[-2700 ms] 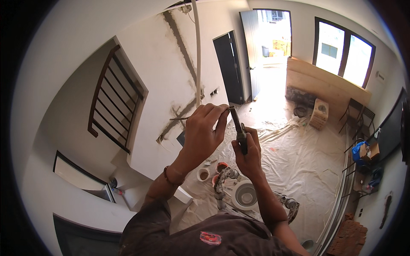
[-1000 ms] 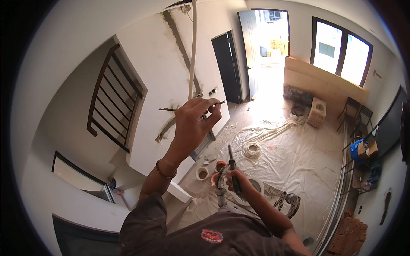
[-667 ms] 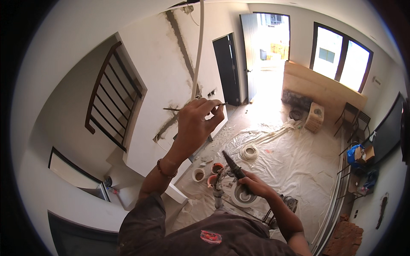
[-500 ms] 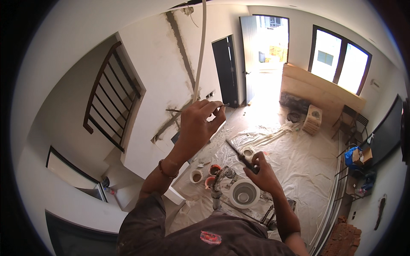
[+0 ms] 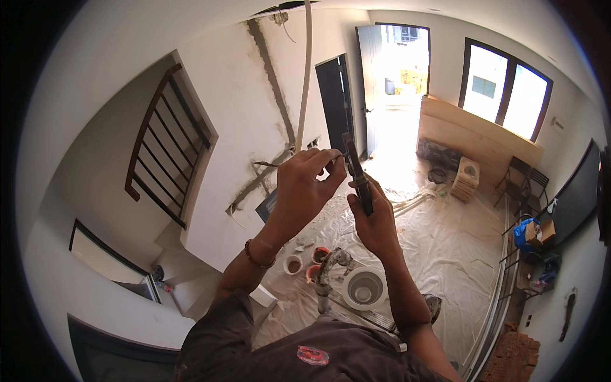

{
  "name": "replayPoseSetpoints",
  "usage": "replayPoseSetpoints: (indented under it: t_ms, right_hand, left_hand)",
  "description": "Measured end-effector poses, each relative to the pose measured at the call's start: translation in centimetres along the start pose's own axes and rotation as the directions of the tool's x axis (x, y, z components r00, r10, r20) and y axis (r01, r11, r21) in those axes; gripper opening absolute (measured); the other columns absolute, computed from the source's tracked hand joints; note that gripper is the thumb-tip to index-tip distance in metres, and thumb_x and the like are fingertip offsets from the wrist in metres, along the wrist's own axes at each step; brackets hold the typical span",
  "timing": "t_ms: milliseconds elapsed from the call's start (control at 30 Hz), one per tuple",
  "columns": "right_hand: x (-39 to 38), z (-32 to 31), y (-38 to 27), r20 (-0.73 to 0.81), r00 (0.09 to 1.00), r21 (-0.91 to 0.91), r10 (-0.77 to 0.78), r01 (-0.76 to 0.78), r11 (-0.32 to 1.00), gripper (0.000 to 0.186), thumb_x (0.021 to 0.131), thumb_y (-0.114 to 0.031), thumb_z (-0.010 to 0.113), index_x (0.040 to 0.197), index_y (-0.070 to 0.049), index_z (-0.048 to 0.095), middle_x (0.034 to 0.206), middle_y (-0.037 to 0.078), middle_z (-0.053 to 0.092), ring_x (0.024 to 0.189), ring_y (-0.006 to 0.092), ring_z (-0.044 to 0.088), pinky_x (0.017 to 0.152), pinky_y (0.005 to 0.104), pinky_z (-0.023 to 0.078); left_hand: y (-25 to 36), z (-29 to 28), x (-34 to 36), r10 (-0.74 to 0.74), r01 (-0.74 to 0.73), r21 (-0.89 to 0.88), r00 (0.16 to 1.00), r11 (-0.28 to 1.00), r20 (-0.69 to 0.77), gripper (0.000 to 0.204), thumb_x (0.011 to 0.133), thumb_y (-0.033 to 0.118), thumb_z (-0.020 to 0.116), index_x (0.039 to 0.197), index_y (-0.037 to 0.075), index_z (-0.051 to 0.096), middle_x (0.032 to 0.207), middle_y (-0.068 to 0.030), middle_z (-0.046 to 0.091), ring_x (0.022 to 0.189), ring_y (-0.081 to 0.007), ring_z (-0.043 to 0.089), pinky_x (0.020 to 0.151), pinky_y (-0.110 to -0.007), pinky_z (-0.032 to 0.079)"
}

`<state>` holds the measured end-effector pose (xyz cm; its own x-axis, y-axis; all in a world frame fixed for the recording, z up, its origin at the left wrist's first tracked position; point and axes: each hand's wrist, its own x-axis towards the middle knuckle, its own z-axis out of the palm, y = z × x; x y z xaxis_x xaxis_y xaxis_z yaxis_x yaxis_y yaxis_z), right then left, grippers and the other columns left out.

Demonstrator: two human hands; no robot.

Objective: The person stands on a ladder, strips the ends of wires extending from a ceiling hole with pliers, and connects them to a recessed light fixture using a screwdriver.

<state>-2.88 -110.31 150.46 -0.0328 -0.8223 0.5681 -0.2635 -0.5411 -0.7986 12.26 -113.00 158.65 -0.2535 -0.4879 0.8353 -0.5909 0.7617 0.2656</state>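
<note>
My left hand (image 5: 305,188) is raised near the middle of the view, pinching a thin dark strip (image 5: 266,163) that runs sideways through its fingers. My right hand (image 5: 372,219) grips a dark hand tool (image 5: 356,172), perhaps a knife or pliers, held upright just right of my left fingertips, close to the strip's end; whether they touch I cannot tell. Below my hands a white bucket (image 5: 365,275) rests on the grimy metal top of what looks like a stepladder (image 5: 328,280).
Ahead are a patched white wall (image 5: 223,95), a hanging pale conduit (image 5: 307,63) and an open door (image 5: 369,76). Plastic sheeting (image 5: 461,254) covers the floor, with small tubs (image 5: 293,263). A plywood board (image 5: 477,134) and chairs (image 5: 534,178) stand right, a railing (image 5: 153,134) left.
My right hand has risen with the dark tool from low above the bucket to beside my left hand, as it was at first. My left hand has shifted slightly right.
</note>
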Motion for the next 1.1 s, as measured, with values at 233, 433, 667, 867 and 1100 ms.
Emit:
replayPoseSetpoints:
  t_ms: [233,433,667,867,1100]
  right_hand:
    - [0.6,0.3,1.0,-0.056,0.989,-0.170,-0.138,0.126,0.977,0.028,0.092,-0.009,0.063,0.116,0.005,0.058,0.134,0.022,0.051,0.111,0.0409,0.057,0.099,0.0484,0.042]
    - [1.2,-0.1,1.0,-0.084,0.959,-0.264,-0.270,0.240,0.934,0.025,0.088,-0.008,0.067,0.109,0.004,0.059,0.119,0.020,0.055,0.107,0.0419,0.057,0.094,0.0492,0.044]
    - [2.2,-0.7,1.3,-0.061,0.948,-0.276,-0.312,0.285,0.918,0.021,0.086,-0.008,0.070,0.101,0.004,0.060,0.107,0.017,0.056,0.089,0.0359,0.062,0.072,0.0444,0.051]
    - [3.9,-1.2,2.3,-0.037,0.963,-0.217,-0.265,0.251,0.943,0.015,0.084,-0.009,0.074,0.088,0.002,0.064,0.085,0.013,0.061,0.069,0.0306,0.063,0.061,0.0400,0.050]
    - [6.1,-0.2,4.6,-0.089,0.977,-0.230,-0.192,0.167,0.959,0.019,0.080,-0.013,0.075,0.078,-0.002,0.059,0.071,0.012,0.063,0.064,0.0307,0.064,0.057,0.0394,0.046]
  left_hand:
    - [-0.4,-0.4,0.1,0.005,-0.006,0.024,0.999,1.000,0.036,0.013,0.081,0.007,0.072,0.093,0.002,0.071,0.071,-0.0085,0.066,0.057,-0.0149,0.057,0.053,-0.029,0.043]
    - [-0.2,-0.7,0.2,-0.034,0.034,0.015,0.998,0.999,0.047,0.011,0.081,0.006,0.072,0.092,0.002,0.072,0.070,-0.0081,0.065,0.058,-0.0136,0.057,0.051,-0.028,0.042]
    - [-0.6,-0.5,0.2,-0.043,0.042,0.014,0.997,0.999,0.058,0.011,0.083,0.006,0.070,0.093,0.002,0.072,0.070,-0.0073,0.065,0.057,-0.0127,0.056,0.050,-0.028,0.042]
    - [-0.1,-0.1,-0.1,-0.007,-0.004,0.102,0.995,0.995,0.099,0.018,0.083,0.014,0.073,0.091,0.001,0.063,0.075,-0.0081,0.059,0.068,-0.0218,0.055,0.062,-0.036,0.045]
    - [-2.9,2.5,-0.5,0.035,-0.037,0.174,0.999,0.984,0.016,0.042,0.075,0.031,0.084,0.084,0.004,0.053,0.079,-0.0082,0.055,0.073,-0.0274,0.052,0.069,-0.043,0.044]
